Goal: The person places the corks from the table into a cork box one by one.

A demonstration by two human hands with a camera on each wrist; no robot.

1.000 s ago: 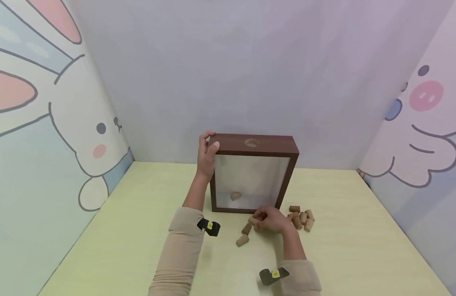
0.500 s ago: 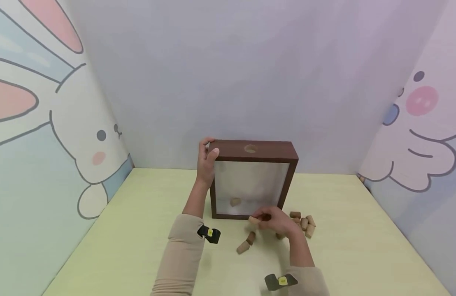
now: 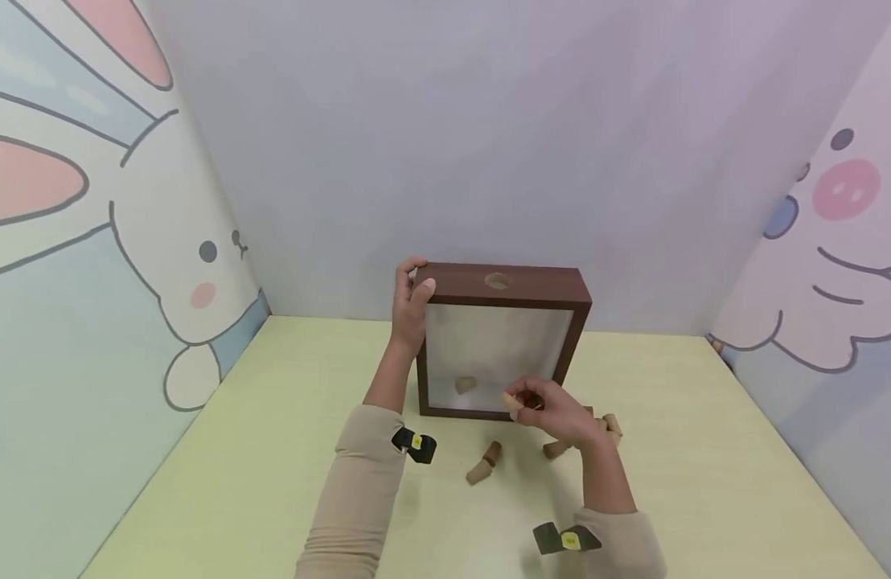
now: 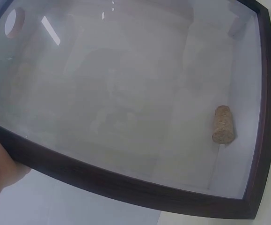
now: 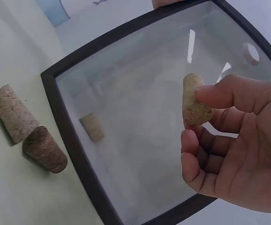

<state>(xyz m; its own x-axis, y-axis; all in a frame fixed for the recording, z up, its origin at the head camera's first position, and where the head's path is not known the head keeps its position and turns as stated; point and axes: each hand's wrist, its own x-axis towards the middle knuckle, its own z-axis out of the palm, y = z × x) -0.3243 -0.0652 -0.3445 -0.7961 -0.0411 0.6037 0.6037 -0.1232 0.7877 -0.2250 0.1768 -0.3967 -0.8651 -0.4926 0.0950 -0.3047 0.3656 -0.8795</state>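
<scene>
A dark brown frame box [image 3: 532,283] with a clear front and a round hole [image 3: 498,281] in its top stands upright on the table. My left hand [image 3: 411,310] grips its upper left corner, thumb on the top. Between thumb and fingers, my right hand [image 3: 557,412] pinches a pale wine cork [image 5: 194,99], held before the lower right of the front pane. Inside the box one cork [image 4: 223,125] lies at the bottom. Two more corks, one light [image 5: 14,114] and one darker [image 5: 45,150], lie end to end on the table before the box.
Several more corks [image 3: 613,426] are heaped right of the box, partly hidden by the right hand. One cork [image 3: 556,449] lies below that hand. A pale wall [image 3: 489,145] rises behind the table [image 3: 272,466], with cartoon-printed side walls.
My right hand has lifted the pale cork off the table and raised it up and to the right, in front of the pane. The left hand keeps its hold on the box.
</scene>
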